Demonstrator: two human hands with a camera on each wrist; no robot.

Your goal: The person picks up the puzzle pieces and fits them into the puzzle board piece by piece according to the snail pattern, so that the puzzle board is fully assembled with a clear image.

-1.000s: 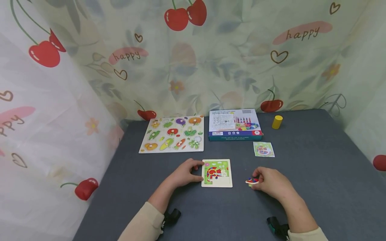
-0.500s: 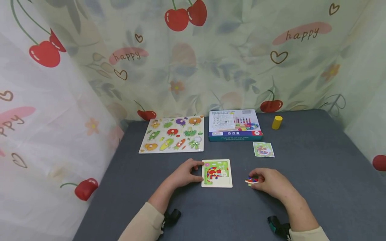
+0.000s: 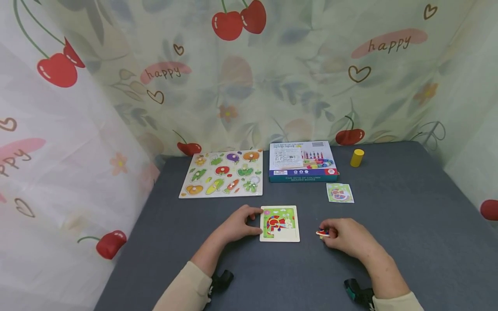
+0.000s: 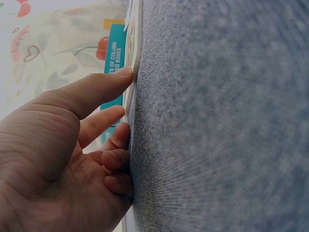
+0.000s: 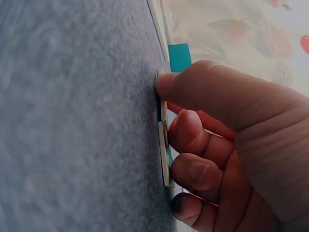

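Observation:
A small jigsaw board (image 3: 287, 235) with a pale frame lies near the table's middle. Its picture shows a red, coiled snail-like shape on green, and its lower right part is bare. My left hand (image 3: 238, 224) touches the board's left edge with thumb and index fingertips; its other fingers bend loosely, as the left wrist view shows. To the right of the board, my right hand (image 3: 350, 236) pinches a red, blue and white puzzle piece (image 3: 322, 233), tilted close over the table. In the right wrist view, a thin flat piece edge (image 5: 164, 157) shows beside the bent fingers.
Behind the board lie a vegetable peg puzzle (image 3: 221, 175) and a blue-and-white bead box (image 3: 303, 175). A yellow cylinder (image 3: 357, 158) stands at the back right, with a small picture card (image 3: 340, 193) in front of it. Patterned cloth (image 3: 272, 77) hangs behind the table.
My right hand has shifted very slightly, and the puzzle piece in it has tilted so that less of its coloured face shows. The left hand and board are still.

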